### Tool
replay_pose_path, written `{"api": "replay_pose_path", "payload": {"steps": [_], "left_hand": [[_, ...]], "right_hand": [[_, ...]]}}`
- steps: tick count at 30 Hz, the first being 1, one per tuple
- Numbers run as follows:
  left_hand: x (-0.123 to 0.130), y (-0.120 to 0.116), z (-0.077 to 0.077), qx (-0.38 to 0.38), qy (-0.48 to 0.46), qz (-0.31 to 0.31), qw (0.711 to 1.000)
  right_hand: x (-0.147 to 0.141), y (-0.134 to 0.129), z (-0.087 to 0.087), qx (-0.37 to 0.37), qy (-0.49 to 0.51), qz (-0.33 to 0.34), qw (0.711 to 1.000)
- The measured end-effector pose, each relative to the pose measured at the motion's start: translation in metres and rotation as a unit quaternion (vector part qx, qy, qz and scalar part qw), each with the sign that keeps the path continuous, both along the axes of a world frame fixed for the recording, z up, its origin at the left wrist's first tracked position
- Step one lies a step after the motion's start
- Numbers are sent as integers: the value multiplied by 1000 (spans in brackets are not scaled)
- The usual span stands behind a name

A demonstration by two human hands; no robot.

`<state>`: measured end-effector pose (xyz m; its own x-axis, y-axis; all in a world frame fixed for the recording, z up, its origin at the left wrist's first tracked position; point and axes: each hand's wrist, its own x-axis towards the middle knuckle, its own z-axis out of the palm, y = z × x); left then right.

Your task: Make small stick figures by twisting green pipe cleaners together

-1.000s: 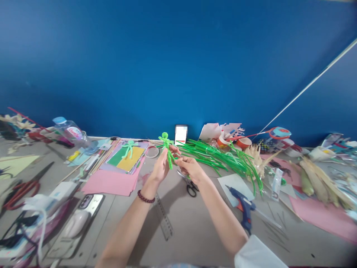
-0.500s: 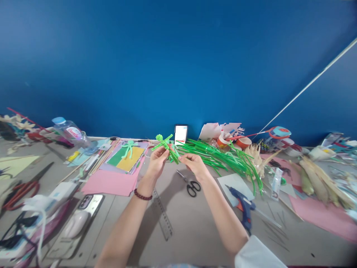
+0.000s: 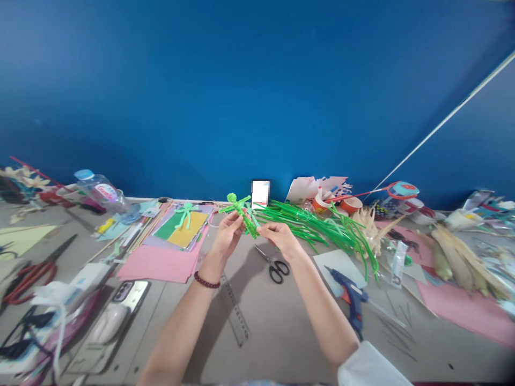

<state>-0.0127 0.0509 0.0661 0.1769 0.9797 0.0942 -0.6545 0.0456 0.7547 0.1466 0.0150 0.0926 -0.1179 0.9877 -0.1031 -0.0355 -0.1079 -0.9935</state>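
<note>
A bright green pipe-cleaner figure (image 3: 240,210), with a round head and outstretched arms, is held up above the table. My left hand (image 3: 229,234) is closed around its middle from the left. At its lower right end, the fingertips of my right hand (image 3: 278,236) pinch the leg part. Behind them lies a bundle of green pipe cleaners (image 3: 317,222). Black-handled scissors (image 3: 277,269) rest just below my right hand. A paler green pipe-cleaner figure (image 3: 184,214) lies to the left on green and yellow sheets.
A phone (image 3: 260,193) leans against the blue wall. A clear ruler (image 3: 235,311) lies between my forearms. To the right is a blue glue gun (image 3: 351,297); to the left are pink paper (image 3: 159,264), a plastic bottle (image 3: 102,192) and a power strip (image 3: 74,284).
The green figure has turned slightly between my fingers, and its arms sit at a different angle. Both hands keep their grip in nearly the same place.
</note>
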Motion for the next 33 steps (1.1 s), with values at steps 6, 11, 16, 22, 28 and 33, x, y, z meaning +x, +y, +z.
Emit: {"api": "replay_pose_path", "payload": {"steps": [6, 11, 16, 22, 28, 33], "left_hand": [[0, -3, 6, 10, 41, -6, 999], [-2, 0, 4, 79, 218, 180, 956], [-10, -12, 17, 288, 466, 369, 751], [-2, -33, 39, 461, 595, 177, 635], [1, -25, 27, 469, 605, 101, 635], [-1, -22, 28, 468, 633, 97, 610]], "right_hand": [[2, 0, 0, 24, -36, -11, 999], [8, 5, -5, 83, -113, -57, 988], [15, 8, -8, 169, -248, -93, 949], [17, 4, -6, 227, -335, -67, 912], [17, 3, -7, 227, -310, -48, 922], [17, 6, -8, 164, -242, -12, 956]]}}
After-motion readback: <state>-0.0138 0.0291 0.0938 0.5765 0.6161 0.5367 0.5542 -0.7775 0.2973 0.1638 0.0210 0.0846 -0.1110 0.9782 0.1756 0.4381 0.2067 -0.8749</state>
